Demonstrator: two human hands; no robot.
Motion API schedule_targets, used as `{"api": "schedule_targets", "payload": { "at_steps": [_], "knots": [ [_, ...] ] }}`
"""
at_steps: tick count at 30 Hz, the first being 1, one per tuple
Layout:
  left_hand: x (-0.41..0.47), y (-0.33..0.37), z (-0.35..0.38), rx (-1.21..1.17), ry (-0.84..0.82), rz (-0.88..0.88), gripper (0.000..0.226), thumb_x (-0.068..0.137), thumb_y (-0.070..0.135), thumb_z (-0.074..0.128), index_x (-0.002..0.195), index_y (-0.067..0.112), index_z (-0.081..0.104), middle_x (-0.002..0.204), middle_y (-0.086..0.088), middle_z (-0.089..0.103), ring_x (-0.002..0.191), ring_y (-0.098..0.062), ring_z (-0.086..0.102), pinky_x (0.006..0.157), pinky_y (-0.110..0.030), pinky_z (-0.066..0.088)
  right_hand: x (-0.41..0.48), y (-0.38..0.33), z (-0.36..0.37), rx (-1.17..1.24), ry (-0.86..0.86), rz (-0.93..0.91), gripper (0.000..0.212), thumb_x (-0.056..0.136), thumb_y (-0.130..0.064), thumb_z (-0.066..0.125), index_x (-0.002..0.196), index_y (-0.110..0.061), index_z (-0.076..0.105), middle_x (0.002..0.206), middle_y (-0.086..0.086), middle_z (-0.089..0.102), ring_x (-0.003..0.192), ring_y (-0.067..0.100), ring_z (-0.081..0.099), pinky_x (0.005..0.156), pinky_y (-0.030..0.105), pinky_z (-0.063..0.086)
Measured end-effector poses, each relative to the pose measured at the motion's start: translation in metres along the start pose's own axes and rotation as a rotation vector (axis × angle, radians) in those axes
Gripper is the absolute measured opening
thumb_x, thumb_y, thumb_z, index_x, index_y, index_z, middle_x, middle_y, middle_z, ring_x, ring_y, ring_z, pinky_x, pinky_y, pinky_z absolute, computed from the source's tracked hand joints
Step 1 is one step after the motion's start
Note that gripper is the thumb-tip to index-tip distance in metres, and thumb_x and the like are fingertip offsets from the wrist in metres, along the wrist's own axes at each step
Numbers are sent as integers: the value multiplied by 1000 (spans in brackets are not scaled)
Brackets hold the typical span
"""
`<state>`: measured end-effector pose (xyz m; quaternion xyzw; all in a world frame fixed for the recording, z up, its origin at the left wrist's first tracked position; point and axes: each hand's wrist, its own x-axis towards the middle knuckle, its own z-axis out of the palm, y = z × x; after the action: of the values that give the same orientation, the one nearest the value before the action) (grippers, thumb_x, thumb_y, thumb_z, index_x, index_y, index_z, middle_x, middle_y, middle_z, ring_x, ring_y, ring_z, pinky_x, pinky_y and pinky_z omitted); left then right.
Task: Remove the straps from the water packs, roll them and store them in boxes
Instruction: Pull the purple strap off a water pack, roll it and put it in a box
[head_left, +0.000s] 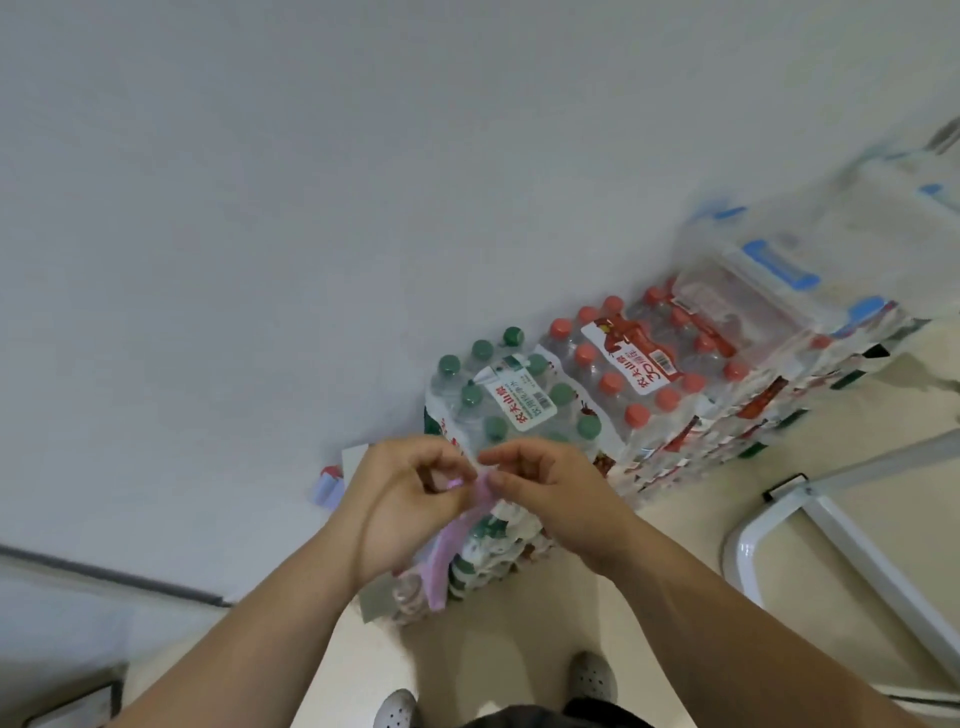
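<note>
Strap (441, 553), pink, hangs toward 6 o'clock before the green-capped water pack (511, 397); our left hand (402, 491) and right hand (545, 491) pinch its top end together — we'd roll tight, edges aligned.

The pale floor (597, 613) fills the lower part of the frame. Stacks of water packs (613, 415) stand on it along the wall, from the middle toward the upper right. A white metal frame (852, 561) sits at the lower right. Two grey shoes (592, 675) stand at the bottom.
</note>
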<state>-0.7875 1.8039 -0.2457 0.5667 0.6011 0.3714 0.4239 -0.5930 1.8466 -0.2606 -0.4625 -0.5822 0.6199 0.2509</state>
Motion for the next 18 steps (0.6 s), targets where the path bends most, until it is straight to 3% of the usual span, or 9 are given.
{"api": "schedule_targets", "payload": {
  "at_steps": [3, 5, 7, 9, 13, 16, 18],
  "knots": [
    [15, 14, 40, -153, 34, -40, 16, 71, 5, 76, 74, 18, 68, 65, -9, 63, 60, -24, 57, 58, -46, 52, -11, 6, -47, 65, -30, 2, 23, 94, -4, 69, 116, -9, 72, 95, 5, 78, 83, 8, 71, 74, 20, 54],
    [24, 30, 73, -205, 52, -41, 20, 74, -3, 77, 75, 15, 67, 66, -12, 61, 60, -24, 55, 54, -40, 49, -16, 12, -86, 75, -82, 6, 19, 96, -8, 68, 113, -13, 74, 104, 11, 78, 85, 12, 71, 75, 24, 56],
    [33, 44, 104, -240, 82, -51, 26, 75, -12, 75, 75, 13, 68, 68, -11, 63, 62, -23, 55, 58, -33, 47, -19, 19, -120, 34, -110, 1, 12, 97, -12, 67, 100, -17, 78, 98, 14, 77, 83, 18, 68, 75, 33, 55],
    [44, 55, 133, -259, 99, -74, 27, 76, -15, 74, 79, 11, 69, 71, -10, 66, 65, -23, 58, 65, -36, 49, -21, 26, -150, -2, -99, -13, 10, 97, -14, 68, 89, -11, 75, 83, 17, 70, 75, 21, 59, 71, 38, 48],
    [61, 74, 178, -285, 161, -168, 19, 75, 3, 81, 87, 16, 74, 74, -20, 68, 66, -27, 62, 71, -52, 55, -22, 33, -202, -46, -43, -43, 22, 95, -16, 70, 74, -16, 68, 72, 4, 58, 68, 13, 49, 66, 31, 40],
    [76, 87, 203, -209, 118, -208, 5, 83, 11, 78, 83, 16, 77, 75, -27, 67, 61, -24, 55, 61, -39, 48, -18, 36, -233, -64, -16, -37, 23, 95, -17, 70, 72, -19, 68, 68, -6, 60, 65, 9, 52, 65, 25, 43],
    [88, 91, 217, -165, 58, -238, 6, 87, 15, 75, 83, 12, 77, 72, -21, 70, 58, -25, 55, 57, -35, 47, -16, 41, -248, -61, 7, -19, 21, 95, -17, 70, 74, -21, 71, 68, -10, 66, 63, 3, 58, 61, 17, 47]
  ]
}}
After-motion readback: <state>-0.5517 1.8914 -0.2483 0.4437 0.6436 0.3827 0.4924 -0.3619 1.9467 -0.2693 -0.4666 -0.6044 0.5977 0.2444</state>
